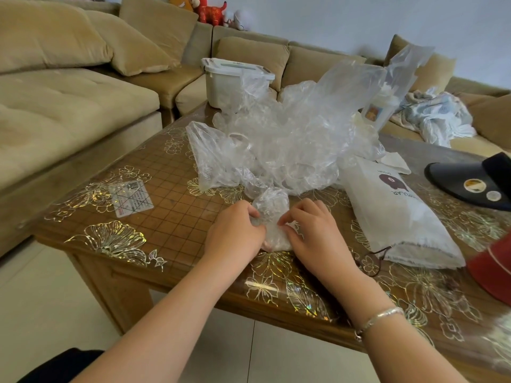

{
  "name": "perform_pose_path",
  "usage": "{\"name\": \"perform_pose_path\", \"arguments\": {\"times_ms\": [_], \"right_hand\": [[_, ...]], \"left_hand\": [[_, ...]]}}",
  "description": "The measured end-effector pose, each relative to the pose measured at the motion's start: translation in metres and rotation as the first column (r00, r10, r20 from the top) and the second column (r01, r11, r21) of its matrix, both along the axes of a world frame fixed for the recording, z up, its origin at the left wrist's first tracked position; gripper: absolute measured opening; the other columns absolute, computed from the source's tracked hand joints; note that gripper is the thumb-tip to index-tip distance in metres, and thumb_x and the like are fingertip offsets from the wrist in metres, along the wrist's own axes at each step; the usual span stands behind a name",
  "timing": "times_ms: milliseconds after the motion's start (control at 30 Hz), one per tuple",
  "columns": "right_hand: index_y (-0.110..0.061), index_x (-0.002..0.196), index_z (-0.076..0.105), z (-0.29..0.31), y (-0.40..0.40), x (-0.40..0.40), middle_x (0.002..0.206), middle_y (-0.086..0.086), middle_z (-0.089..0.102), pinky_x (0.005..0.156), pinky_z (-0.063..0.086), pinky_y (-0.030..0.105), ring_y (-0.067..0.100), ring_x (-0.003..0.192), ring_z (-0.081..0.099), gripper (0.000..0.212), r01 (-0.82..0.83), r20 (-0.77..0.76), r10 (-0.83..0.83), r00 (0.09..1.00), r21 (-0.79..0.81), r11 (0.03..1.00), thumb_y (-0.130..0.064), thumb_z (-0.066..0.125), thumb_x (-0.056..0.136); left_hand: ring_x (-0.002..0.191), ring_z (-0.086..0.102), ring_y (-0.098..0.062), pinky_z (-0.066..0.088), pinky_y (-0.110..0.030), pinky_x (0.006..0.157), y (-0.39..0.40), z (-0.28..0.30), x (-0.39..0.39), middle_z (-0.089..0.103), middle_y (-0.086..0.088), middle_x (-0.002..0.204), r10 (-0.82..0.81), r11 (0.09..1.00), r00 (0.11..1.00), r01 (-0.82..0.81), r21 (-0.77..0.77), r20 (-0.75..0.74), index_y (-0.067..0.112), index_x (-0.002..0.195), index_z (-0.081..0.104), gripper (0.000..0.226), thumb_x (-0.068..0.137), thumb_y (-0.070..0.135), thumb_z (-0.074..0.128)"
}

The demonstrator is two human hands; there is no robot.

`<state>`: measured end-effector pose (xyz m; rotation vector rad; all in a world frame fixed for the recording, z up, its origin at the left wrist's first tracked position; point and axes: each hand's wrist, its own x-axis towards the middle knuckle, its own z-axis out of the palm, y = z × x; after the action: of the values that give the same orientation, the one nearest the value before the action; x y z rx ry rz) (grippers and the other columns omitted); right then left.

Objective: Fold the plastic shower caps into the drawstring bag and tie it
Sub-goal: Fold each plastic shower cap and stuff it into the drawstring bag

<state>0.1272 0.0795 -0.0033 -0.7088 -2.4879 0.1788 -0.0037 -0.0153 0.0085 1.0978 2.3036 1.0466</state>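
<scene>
- A beige sofa (83, 87) wraps around the far and left sides of a brown wooden tabletop (171, 208) that has gold flower outlines under a clear cover.
- A large loose heap of clear plastic shower caps (290, 139) lies on the tabletop, behind the hands and towards the sofa.
- A white drawstring bag (392, 214) with a brown cartoon print lies flat just right of the heap, its mouth and dark cord turned to the near edge of the tabletop.
- A white lidded tub (229, 81) stands behind the heap, at the tabletop's far edge.
- A dark cap (470, 181) and something red (492, 266) sit right of the bag.
- The left hand (235, 236) and right hand (318, 236) meet just in front of the heap, over one small crumpled shower cap (272, 214).
- Each grip has curled fingertips pinching that cap's plastic against the tabletop.
- Likely step: folding this single cap small.
- To do it well, press the air out, flatten the gathered rim, fold in even halves, and keep the packet pinched so it does not spring open before it reaches the bag.
</scene>
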Motion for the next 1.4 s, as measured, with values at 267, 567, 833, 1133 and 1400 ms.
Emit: {"name": "perform_pose_path", "arguments": {"times_ms": [267, 567, 833, 1133, 1400], "right_hand": [[-0.033, 0.128, 0.058, 0.017, -0.011, 0.023, 0.124, -0.02, 0.049, 0.093, 0.022, 0.022, 0.003, 0.114, 0.033, 0.063, -0.103, 0.231, 0.136, 0.963, -0.147, 0.984, -0.062, 0.033, 0.077], [-0.018, 0.102, 0.067, 0.002, -0.009, 0.01, 0.105, -0.01, 0.057, 0.081, 0.032, 0.031, 0.008, 0.096, 0.035, 0.019, -0.06, 0.078, 0.062, 0.995, -0.034, 0.998, -0.023, 0.058, 0.086], [-0.027, 0.121, 0.058, 0.007, -0.004, 0.011, 0.105, -0.018, 0.06, 0.09, 0.04, 0.031, 0.005, 0.104, 0.04, 0.035, -0.025, -0.002, 0.026, 1.0, -0.297, 0.955, -0.02, 0.061, 0.087], [-0.018, 0.094, 0.066, 0.022, -0.009, 0.015, 0.083, -0.003, 0.066, 0.055, 0.044, 0.012, -0.006, 0.06, 0.054, 0.005, -0.067, -0.213, -0.094, 0.973, -0.642, 0.763, -0.018, 0.062, 0.093], [-0.022, 0.106, 0.055, 0.009, -0.002, 0.001, 0.063, -0.004, 0.06, 0.046, 0.038, 0.01, -0.003, 0.044, 0.048, 0.018, 0.075, -0.174, -0.251, 0.952, -0.664, 0.744, -0.018, 0.065, 0.091]], "left_hand": [[0.078, 0.056, -0.011, 0.038, -0.024, 0.058, -0.002, 0.011, -0.007, 0.059, 0.004, 0.096, -0.005, 0.999, 0.981, -0.003, 0.041, 0.193, 0.025, 0.111, 0.06, 0.023, 0.09, 0.024, 0.067], [0.107, 0.051, -0.016, 0.045, -0.031, 0.089, -0.013, 0.021, 0.001, 0.053, 0.008, 0.112, -0.095, 0.982, 0.986, 0.07, 0.175, 0.136, 0.03, 0.11, 0.061, 0.029, 0.085, 0.044, 0.069], [0.111, 0.052, -0.015, 0.04, -0.047, 0.103, -0.016, 0.019, 0.002, 0.057, 0.022, 0.095, -0.214, 0.974, 0.972, 0.22, 0.051, -0.094, 0.038, 0.091, 0.061, 0.014, 0.087, 0.027, 0.068], [0.074, 0.063, -0.021, 0.042, -0.025, 0.06, -0.012, 0.022, -0.004, 0.069, -0.01, 0.084, -0.12, 0.991, 0.971, 0.106, 0.078, 0.207, 0.003, 0.091, 0.07, 0.014, 0.093, 0.015, 0.061], [0.109, 0.04, -0.01, 0.034, -0.033, 0.098, -0.01, 0.016, 0.003, 0.045, 0.014, 0.107, -0.027, 0.971, 0.946, 0.101, 0.216, -0.323, 0.034, 0.12, 0.056, 0.031, 0.091, 0.031, 0.063]]}}
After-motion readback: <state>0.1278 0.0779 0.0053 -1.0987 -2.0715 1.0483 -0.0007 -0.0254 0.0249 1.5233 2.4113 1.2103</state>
